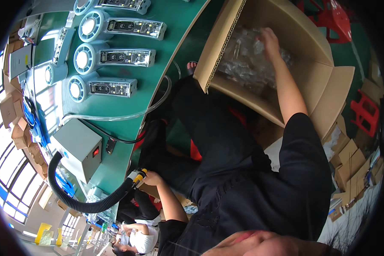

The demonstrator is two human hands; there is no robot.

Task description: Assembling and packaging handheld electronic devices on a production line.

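My left hand (152,178) is closed around the yellow-and-silver end piece (139,177) of a black corrugated hose (87,206), beside the table edge. The hose loops back to a pale grey box (77,149) with a red switch. On the right, my right hand (269,42) reaches inside an open cardboard box (305,32). Its fingers curl at the crumpled clear plastic bags (251,57) there; what lies under the plastic is hidden. Several light-blue housings (86,56) with round slotted heads and exposed circuit boards lie in a row on the table.
The green table (123,104) runs along the left, crossed by a clear tube (119,118). Red stools (365,113) and stacked cartons (350,166) stand at the right. Another person in a white shirt (145,239) sits farther down the bench.
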